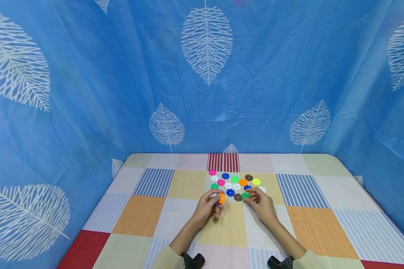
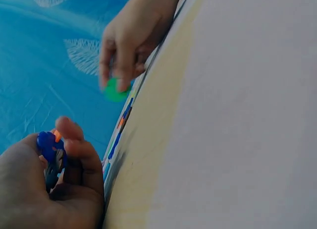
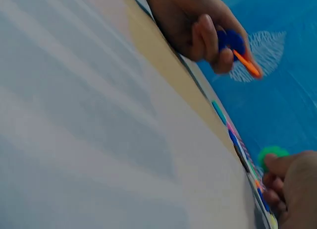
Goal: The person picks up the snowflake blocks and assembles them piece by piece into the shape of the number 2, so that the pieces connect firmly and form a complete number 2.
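Note:
My left hand [image 1: 206,210] pinches a small group of notched plastic discs. An orange disc [image 1: 221,198] shows in the head view, and a blue disc [image 2: 49,145] joined to it in the left wrist view. A darker piece beside the blue one is partly hidden by the fingers. My right hand [image 1: 263,206] holds a green disc [image 3: 271,154] between thumb and fingers, a short way to the right of the left hand. Beyond both hands, loose discs lie flat, among them a blue disc [image 1: 230,192] and a brown disc [image 1: 238,197].
Several more discs in pink, white, yellow and other colours, such as a yellow disc [image 1: 256,181], spread toward the back. They lie on a table with a patchwork cloth [image 1: 181,216]. Blue curtains [image 1: 256,74] with white leaf prints stand around its back and sides.

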Demonstrator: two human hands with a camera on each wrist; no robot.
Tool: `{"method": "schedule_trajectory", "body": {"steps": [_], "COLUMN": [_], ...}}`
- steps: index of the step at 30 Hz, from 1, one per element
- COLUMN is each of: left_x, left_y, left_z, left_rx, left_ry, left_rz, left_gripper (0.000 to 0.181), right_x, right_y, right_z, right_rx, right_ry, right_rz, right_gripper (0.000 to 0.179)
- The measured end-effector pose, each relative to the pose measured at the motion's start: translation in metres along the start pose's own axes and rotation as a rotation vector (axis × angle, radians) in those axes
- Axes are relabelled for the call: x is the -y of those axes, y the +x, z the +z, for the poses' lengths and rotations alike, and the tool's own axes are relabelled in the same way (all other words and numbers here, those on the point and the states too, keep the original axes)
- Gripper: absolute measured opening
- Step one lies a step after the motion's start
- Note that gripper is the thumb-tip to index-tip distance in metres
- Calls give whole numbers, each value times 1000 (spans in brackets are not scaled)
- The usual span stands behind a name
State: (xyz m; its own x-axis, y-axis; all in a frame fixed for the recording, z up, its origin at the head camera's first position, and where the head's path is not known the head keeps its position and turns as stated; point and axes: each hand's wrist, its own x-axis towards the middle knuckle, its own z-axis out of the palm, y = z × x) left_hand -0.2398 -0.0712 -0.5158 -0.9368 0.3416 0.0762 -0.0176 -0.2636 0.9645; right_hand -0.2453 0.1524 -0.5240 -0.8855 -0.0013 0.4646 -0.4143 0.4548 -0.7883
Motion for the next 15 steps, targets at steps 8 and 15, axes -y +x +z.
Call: {"method": "schedule_trajectory", "body": {"steps": [8,15], "left_x": [-1,-13], "left_y": [0,-5], "left_z": [4,7], "left_rx": [-72,-63], "left_ry": [28,24], "left_rz": [-11,-23], "left_gripper": [31,28], "right_x": [38,59], "right_y": [-9,-12], "right_z": [23,25], "right_rx": [100,125], "right_ry": [411,439], "right_rz": [-12,1], "right_gripper": [14,12]}}
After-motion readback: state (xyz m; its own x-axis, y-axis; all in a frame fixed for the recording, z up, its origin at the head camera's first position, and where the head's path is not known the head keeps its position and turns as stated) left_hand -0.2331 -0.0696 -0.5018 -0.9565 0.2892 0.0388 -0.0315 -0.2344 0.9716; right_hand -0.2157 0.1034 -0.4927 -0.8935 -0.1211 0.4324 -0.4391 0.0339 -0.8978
